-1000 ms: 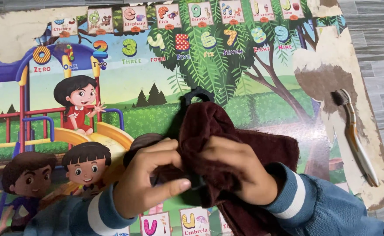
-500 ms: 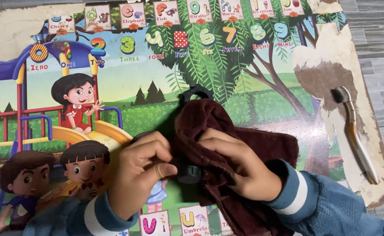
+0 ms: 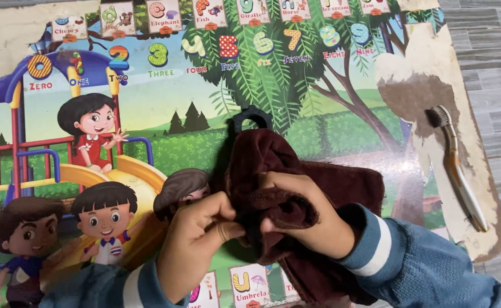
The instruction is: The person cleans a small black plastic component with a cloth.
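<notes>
A dark maroon cloth (image 3: 330, 188) lies bunched over a black object whose ring-shaped end (image 3: 252, 118) sticks out at the cloth's far edge. My right hand (image 3: 304, 219) presses down on the cloth and grips a fold of it. My left hand (image 3: 196, 239) pinches the cloth's near left edge between thumb and fingers, right against my right hand. Both arms wear blue sleeves with a white stripe. Most of the black object is hidden under the cloth.
Everything rests on a colourful children's picture mat (image 3: 119, 114) with cartoon children, a slide, a tree and rows of numbers and picture cards. A worn toothbrush (image 3: 458, 165) lies on the mat's torn right edge. Grey plank flooring (image 3: 498, 85) shows at the right.
My hands have drawn closer together on the cloth. My left hand has shifted from beside the cloth to pinching its edge, and the cloth is bunched more tightly.
</notes>
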